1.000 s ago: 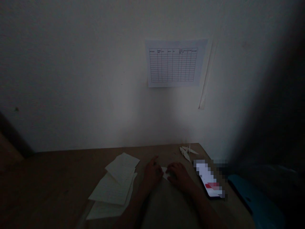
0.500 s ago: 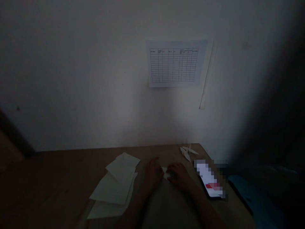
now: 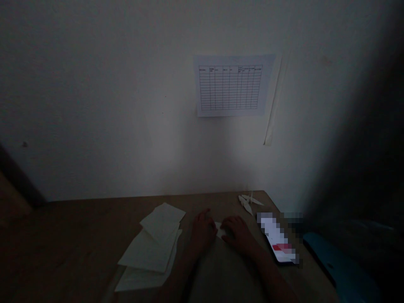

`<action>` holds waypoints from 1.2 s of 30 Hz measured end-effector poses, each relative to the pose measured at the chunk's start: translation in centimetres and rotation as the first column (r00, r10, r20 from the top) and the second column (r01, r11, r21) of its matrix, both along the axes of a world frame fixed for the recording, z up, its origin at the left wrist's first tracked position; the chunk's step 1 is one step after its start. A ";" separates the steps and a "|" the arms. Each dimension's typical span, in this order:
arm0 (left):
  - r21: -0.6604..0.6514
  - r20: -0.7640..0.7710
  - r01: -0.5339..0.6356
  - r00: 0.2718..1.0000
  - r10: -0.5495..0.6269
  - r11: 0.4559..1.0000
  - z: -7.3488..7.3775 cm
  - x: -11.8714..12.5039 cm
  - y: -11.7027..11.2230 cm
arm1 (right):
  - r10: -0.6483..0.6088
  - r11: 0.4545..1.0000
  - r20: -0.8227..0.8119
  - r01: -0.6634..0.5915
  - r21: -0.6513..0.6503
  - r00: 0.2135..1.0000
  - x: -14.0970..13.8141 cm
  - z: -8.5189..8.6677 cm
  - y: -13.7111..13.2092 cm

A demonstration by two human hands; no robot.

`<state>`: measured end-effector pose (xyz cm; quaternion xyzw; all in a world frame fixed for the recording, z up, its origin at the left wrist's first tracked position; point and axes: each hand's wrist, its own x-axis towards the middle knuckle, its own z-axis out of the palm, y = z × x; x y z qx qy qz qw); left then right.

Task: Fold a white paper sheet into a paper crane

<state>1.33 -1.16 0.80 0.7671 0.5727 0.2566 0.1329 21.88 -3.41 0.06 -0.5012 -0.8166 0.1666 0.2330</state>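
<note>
A small piece of folded white paper (image 3: 219,230) lies on the table between my two hands. My left hand (image 3: 204,228) has its fingers curled onto the paper's left side, with one finger sticking out. On the right side, my right hand (image 3: 236,231) pinches the paper between thumb and fingers. Both hands cover much of the paper, so its folds are hard to make out in the dim light. Left of my left arm lies a loose stack of white paper sheets (image 3: 151,250). Folded paper figures (image 3: 248,203) rest near the table's far right corner.
A phone (image 3: 276,237) with a lit, blurred screen lies right of my right hand. The brown table (image 3: 72,248) meets a wall carrying a printed table sheet (image 3: 233,86). Beyond the table's right edge is a blue object (image 3: 341,265), perhaps a seat.
Both hands stay almost in place on the paper. The whole view has shifted very slightly; no object has visibly moved.
</note>
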 end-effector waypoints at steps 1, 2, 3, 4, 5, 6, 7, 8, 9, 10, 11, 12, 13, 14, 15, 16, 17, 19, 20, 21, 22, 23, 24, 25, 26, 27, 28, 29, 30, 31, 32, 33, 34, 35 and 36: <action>-0.007 0.008 0.005 1.000 -0.005 1.000 -0.1 0.0 0.1 | -0.002 1.000 -0.004 0.002 0.004 1.000 0.0 0.0 0.0; -0.015 0.015 0.013 1.000 -0.013 1.000 -0.2 -0.1 0.1 | -0.004 1.000 -0.009 0.004 0.007 1.000 0.0 -0.1 0.0; -0.024 0.018 0.021 1.000 -0.020 1.000 -0.3 -0.1 0.1 | -0.006 1.000 -0.015 0.006 0.007 1.000 0.0 -0.1 0.0; -0.032 0.019 0.027 0.999 -0.027 0.999 -0.3 -0.1 0.1 | -0.006 1.000 -0.020 0.006 0.005 1.000 0.0 -0.1 0.0; -0.039 0.017 0.032 0.999 -0.031 0.999 -0.3 -0.1 0.1 | -0.005 1.000 -0.023 0.005 0.002 1.000 0.0 -0.1 0.0; -0.043 0.015 0.035 0.999 -0.034 0.998 -0.3 -0.1 0.0 | -0.002 1.000 -0.024 0.002 -0.002 1.000 0.0 -0.1 0.0; -0.043 0.012 0.035 0.999 -0.035 0.998 -0.2 -0.1 0.0 | 0.002 1.000 -0.024 -0.002 -0.006 1.000 0.0 -0.1 0.0; -0.039 0.011 0.035 0.999 -0.035 0.999 -0.2 -0.1 -0.1 | 0.003 1.000 -0.024 -0.003 -0.009 1.000 0.0 0.0 0.0; -0.030 0.012 0.037 0.999 -0.037 0.999 -0.2 -0.1 -0.1 | 0.003 1.000 -0.024 -0.004 -0.009 1.000 0.1 0.0 0.1; -0.022 0.012 0.039 0.999 -0.039 0.999 -0.2 -0.1 -0.2 | 0.005 1.000 -0.024 -0.005 -0.008 1.000 0.1 0.0 0.1; -0.016 0.010 0.042 0.999 -0.042 0.999 -0.2 -0.1 -0.2 | 0.006 1.000 -0.022 -0.006 -0.007 1.000 0.1 0.0 0.1; -0.014 0.006 0.043 0.999 -0.043 0.999 -0.1 -0.1 -0.2 | 0.004 1.000 -0.020 -0.004 -0.006 1.000 0.1 0.1 0.0; -0.015 0.000 0.039 0.999 -0.039 0.999 -0.1 -0.1 -0.3 | 0.003 1.000 -0.016 -0.003 -0.006 1.000 0.1 0.1 0.0; -0.019 -0.010 0.031 0.999 -0.031 0.999 0.0 -0.1 -0.3 | 0.001 1.000 -0.012 -0.001 -0.007 1.000 0.0 0.1 0.0; -0.025 -0.020 0.024 1.000 -0.024 0.999 0.1 -0.1 -0.3 | 0.000 1.000 -0.007 0.000 -0.009 1.000 0.0 0.1 0.0; -0.028 -0.029 0.023 0.999 -0.024 0.999 0.1 -0.2 -0.3 | -0.002 1.000 -0.002 0.002 -0.010 1.000 0.0 0.1 0.0; -0.028 -0.036 0.030 0.999 -0.031 0.999 0.2 -0.2 -0.3 | -0.006 1.000 0.000 0.006 -0.009 1.000 0.0 0.1 0.0; -0.031 -0.043 0.062 0.997 -0.063 0.998 0.4 -0.5 -0.2 | -0.008 1.000 0.001 0.008 -0.001 1.000 -0.1 0.1 -0.1; -0.035 -0.046 0.079 0.996 -0.080 0.996 0.4 -0.6 -0.2 | -0.009 1.000 0.000 0.009 0.003 1.000 -0.1 0.1 -0.1; -0.039 -0.049 0.089 0.995 -0.091 0.995 0.5 -0.7 -0.1 | -0.008 1.000 0.000 0.008 0.007 1.000 -0.1 0.1 -0.1; -0.046 -0.055 0.094 0.994 -0.097 0.994 0.5 -0.9 -0.1 | -0.007 1.000 -0.002 0.007 0.008 1.000 -0.1 0.1 -0.2; -0.052 -0.062 0.097 0.993 -0.100 0.994 0.6 -1.0 -0.1 | -0.006 1.000 -0.005 0.006 0.008 1.000 -0.2 0.2 -0.2; -0.057 -0.069 0.099 0.992 -0.103 0.993 0.7 -1.1 -0.1 | -0.004 1.000 -0.010 0.004 0.006 1.000 -0.2 0.2 -0.2; -0.066 -0.074 0.105 0.991 -0.110 0.992 0.7 -1.2 -0.1 | -0.004 1.000 -0.014 0.004 0.005 1.000 -0.2 0.3 -0.2; -0.077 -0.076 0.111 0.990 -0.117 0.991 0.8 -1.3 -0.1 | -0.004 1.000 -0.018 0.004 0.003 1.000 -0.2 0.3 -0.3; -0.087 -0.074 0.114 0.990 -0.121 0.990 0.8 -1.4 -0.1 | -0.006 1.000 -0.020 0.006 0.002 1.000 -0.2 0.4 -0.3; -0.096 -0.071 0.116 0.990 -0.123 0.989 0.8 -1.5 -0.1 | -0.008 1.000 -0.019 0.008 0.002 1.000 -0.2 0.4 -0.3; -0.102 -0.069 0.116 0.990 -0.123 0.988 0.8 -1.5 -0.1 | -0.008 1.000 -0.016 0.008 0.002 1.000 -0.3 0.4 -0.3; -0.106 -0.071 0.114 0.990 -0.122 0.988 0.7 -1.6 -0.1 | -0.008 1.000 -0.013 0.008 0.005 1.000 -0.3 0.4 -0.3; -0.105 -0.075 0.110 0.990 -0.118 0.988 0.6 -1.6 -0.1 | -0.007 1.000 -0.011 0.007 0.008 1.000 -0.3 0.5 -0.4; -0.101 -0.080 0.104 0.990 -0.112 0.989 0.5 -1.6 -0.2 | -0.006 1.000 -0.010 0.006 0.012 1.000 -0.4 0.5 -0.4; -0.099 -0.085 0.100 0.990 -0.109 0.990 0.4 -1.6 -0.2 | -0.006 1.000 -0.011 0.006 0.017 1.000 -0.4 0.5 -0.4; -0.095 -0.085 0.096 0.991 -0.104 0.991 0.3 -1.6 -0.2 | -0.007 1.000 -0.011 0.007 0.021 1.000 -0.4 0.4 -0.5; -0.092 -0.083 0.092 0.992 -0.099 0.992 0.2 -1.5 -0.2 | -0.008 1.000 -0.011 0.009 0.024 1.000 -0.4 0.4 -0.5; -0.089 -0.082 0.085 0.992 -0.093 0.992 0.2 -1.5 -0.3 | -0.009 1.000 -0.010 0.009 0.026 1.000 -0.4 0.4 -0.4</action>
